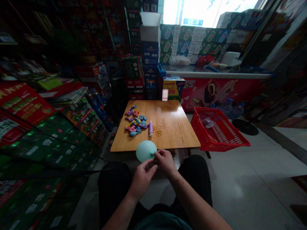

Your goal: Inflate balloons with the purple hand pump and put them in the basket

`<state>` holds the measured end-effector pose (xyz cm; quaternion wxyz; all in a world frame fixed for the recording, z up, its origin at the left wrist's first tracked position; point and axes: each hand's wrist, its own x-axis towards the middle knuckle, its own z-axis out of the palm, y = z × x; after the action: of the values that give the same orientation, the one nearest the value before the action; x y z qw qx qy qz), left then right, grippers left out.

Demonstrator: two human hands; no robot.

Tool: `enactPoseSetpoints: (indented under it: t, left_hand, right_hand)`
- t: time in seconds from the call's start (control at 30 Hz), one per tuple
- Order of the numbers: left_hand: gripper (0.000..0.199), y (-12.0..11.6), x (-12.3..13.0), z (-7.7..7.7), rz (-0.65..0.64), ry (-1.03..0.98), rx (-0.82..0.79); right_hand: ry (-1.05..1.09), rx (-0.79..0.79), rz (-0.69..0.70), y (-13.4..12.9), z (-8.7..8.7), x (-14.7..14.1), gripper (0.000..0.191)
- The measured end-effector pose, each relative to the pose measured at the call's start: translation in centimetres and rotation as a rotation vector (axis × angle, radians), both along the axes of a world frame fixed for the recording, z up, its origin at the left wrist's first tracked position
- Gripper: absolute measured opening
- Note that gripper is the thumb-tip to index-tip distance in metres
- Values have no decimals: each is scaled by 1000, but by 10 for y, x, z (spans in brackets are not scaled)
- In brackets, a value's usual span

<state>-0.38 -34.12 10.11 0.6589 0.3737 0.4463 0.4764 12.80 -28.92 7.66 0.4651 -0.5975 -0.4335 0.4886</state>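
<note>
Item count, as visible from your position.
You have two hands, one left hand (141, 177) and one right hand (165, 161), and one inflated balloon (145, 150) at the near edge of one table (175, 118); on the tabletop, count one purple tube (150, 127), multiple deflated balloons (136, 124) at left, overlapped beyond an exact count, and multiple rubber bands (157, 131) beside the tube, likewise uncountable; to the right, register one red basket (222, 147) and one round black disc (245, 126); at the far side, one yellow-and-blue box (172, 85) and one chest freezer (216, 75).
</note>
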Motion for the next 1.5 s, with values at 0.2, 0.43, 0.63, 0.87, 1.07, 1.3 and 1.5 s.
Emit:
enactPoseSetpoints:
  t: [0.2,0.43,0.63,0.87,1.07,1.3,1.5]
  left_hand:
    - [37,20,-16,22,69,346,422]
    - [35,41,-22,8,-76,556,530]
    - [17,49,-26,-14,10,567,475]
    - [17,64,-41,-37,-75,938,717]
    - [17,88,-55,-54,-85,999,651]
    - [17,112,-66,-56,-47,849,473]
    - [18,122,-67,-58,-17,762,391]
  right_hand:
    - [-30,42,167,-2,6,4,16]
    - [190,33,273,-1,5,6,25]
    - [195,-22,308,9,-5,8,24]
    - [-145,-25,342,29,-17,2,18]
    - [-238,-61,589,73,-36,1,27]
    - [-840,23,317,167,-70,13,20]
    - [-873,25,334,196,-87,10,19]
